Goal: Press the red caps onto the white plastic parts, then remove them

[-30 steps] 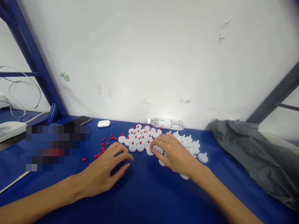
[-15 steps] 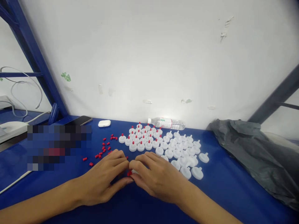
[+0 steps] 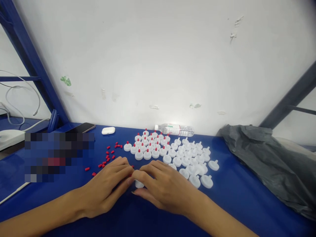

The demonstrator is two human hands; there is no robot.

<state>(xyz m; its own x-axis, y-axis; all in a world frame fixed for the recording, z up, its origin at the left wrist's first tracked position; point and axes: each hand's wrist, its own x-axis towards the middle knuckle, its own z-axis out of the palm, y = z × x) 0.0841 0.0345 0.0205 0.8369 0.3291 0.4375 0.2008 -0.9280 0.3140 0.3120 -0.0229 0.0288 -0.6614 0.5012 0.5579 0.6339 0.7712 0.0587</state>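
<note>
My left hand (image 3: 108, 189) and my right hand (image 3: 163, 186) meet fingertip to fingertip low on the blue table (image 3: 153, 223). Between them sits one white disc cap (image 3: 139, 184), pinched by my right fingers. My left fingers press together against it; whether a red plug is in them is hidden. Loose small red plugs (image 3: 108, 157) lie just left of my left hand. Beyond my hands stand white caps fitted with red plugs (image 3: 148, 144), and to their right several plain white caps (image 3: 192, 161).
A clear water bottle (image 3: 174, 129) lies against the white wall. A white earbud case (image 3: 108, 130) and a dark phone (image 3: 80, 127) rest at the back left. A grey plastic bag (image 3: 266, 161) covers the right side. Cables (image 3: 14, 98) hang at far left.
My right hand left the pile of plain caps and came toward me with one cap. Both hands have come together, fingertips now pressed on that cap.
</note>
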